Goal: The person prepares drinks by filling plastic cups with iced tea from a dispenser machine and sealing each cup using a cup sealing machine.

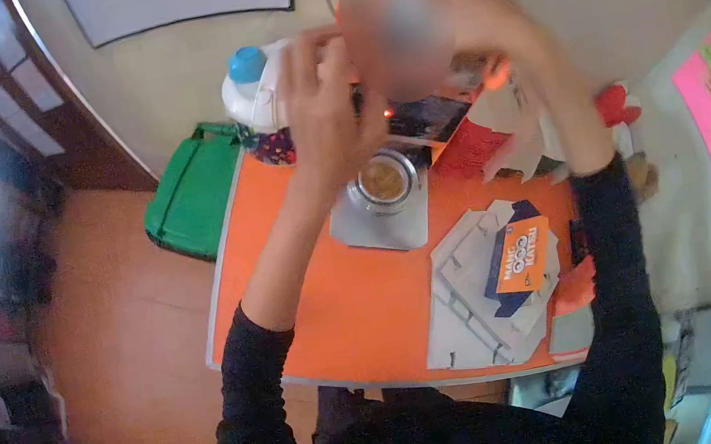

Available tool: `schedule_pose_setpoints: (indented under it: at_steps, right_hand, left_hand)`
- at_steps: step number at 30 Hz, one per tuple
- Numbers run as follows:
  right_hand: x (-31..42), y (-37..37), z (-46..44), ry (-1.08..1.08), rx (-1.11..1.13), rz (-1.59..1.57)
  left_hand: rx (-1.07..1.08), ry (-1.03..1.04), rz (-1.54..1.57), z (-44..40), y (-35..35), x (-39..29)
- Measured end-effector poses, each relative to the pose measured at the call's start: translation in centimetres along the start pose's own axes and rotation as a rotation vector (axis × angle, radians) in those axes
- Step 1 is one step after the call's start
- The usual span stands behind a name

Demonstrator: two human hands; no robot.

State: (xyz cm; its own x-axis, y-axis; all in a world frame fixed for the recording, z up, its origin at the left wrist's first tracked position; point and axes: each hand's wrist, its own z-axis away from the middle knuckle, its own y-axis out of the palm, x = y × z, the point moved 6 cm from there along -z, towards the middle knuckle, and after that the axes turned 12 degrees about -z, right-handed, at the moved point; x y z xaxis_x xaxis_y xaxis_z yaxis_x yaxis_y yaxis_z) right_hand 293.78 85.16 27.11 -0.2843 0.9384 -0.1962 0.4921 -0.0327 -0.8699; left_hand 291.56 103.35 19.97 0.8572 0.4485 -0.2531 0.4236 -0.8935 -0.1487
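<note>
My left hand (323,99) is raised over the far part of the orange table, fingers curled at the left edge of a blurred, greyish-pink rounded patch (398,19). What lies in that patch cannot be made out. On its other side is my right hand (487,23), smeared by motion, with its fingertips hidden. Below the hands, an open round container (384,181) with something golden-brown inside stands on a flat grey plate (385,228). A dark device (428,122) with a small red light sits just behind it, partly covered by my hands.
A white jug with a blue cap (247,65) stands behind my left hand, beside a green bin (194,198). Flattened cardboard (464,298) and an orange-and-navy box (523,257) lie at the table's right. A red-and-white package (479,138) is under my right forearm.
</note>
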Motion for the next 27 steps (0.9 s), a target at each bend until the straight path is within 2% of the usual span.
schedule_pose_setpoints:
  at_steps: [1, 3, 4, 6, 8, 12, 14, 15, 17, 18, 19, 21, 23, 25, 26, 27]
  right_hand:
    - [-1.2, 1.0, -1.4, 0.032, 0.286, -0.122]
    - [-3.3, 2.0, -3.2, 0.189, 0.592, -0.453]
    - [-6.1, 3.4, -3.5, 0.310, 0.632, -0.472]
    - [-8.9, 5.5, -4.1, 0.448, 0.750, -0.725]
    - [-10.8, 6.3, -4.1, 0.498, 0.858, -0.929]
    - [-8.5, 3.6, -4.2, 0.464, 0.878, -0.798]
    - [-6.0, 0.3, -4.0, 0.082, 0.719, -0.726]
    - [-4.9, -0.8, -3.7, 0.076, 0.719, -0.709]
    - [-3.1, -2.8, -2.7, 0.073, 0.737, -0.714]
    - [-3.9, -3.5, -3.0, 0.059, 0.664, -0.663]
    - [-5.0, -3.6, -3.6, 0.059, 0.643, -0.658]
    - [-7.9, -3.6, -5.5, 0.177, 0.515, -0.721]
    - [-8.9, -2.3, -5.3, 0.148, 0.499, -0.721]
    - [-9.3, -1.3, -4.5, 0.123, 0.494, -0.735]
    - [-9.6, -1.8, -3.4, 0.089, 0.463, -0.783]
    - [-9.4, -1.8, -0.9, 0.098, 0.448, -0.787]
  left_hand:
    - [0.018, 0.047, -0.022, 0.4, 0.0, -0.3]
    - [0.047, -0.046, 0.007, 2.1, 0.4, -0.9]
    - [0.046, -0.061, 0.007, 2.6, 1.0, -1.2]
    - [0.214, -0.039, 0.123, 2.6, 2.9, -2.4]
    - [0.098, 0.012, 0.032, 3.1, 5.9, -3.5]
    - [0.049, -0.027, -0.229, 3.5, 7.3, -4.8]
    - [0.082, -0.071, -0.207, 4.1, 7.4, -5.8]
    - [0.065, -0.074, -0.205, 4.4, 7.2, -6.0]
    - [0.066, -0.224, -0.141, 5.7, 6.7, -5.3]
    - [0.060, -0.253, -0.095, 6.0, 6.5, -5.0]
    - [0.052, -0.233, -0.093, 5.9, 6.2, -5.1]
    - [0.167, -0.288, -0.131, 5.9, 6.7, -4.6]
    - [0.129, -0.262, -0.211, 6.1, 6.7, -4.7]
    - [0.206, -0.331, -0.237, 6.6, 6.5, -4.5]
    - [0.120, -0.281, -0.283, 6.8, 6.1, -4.7]
    - [0.125, -0.265, -0.278, 6.4, 5.9, -4.7]
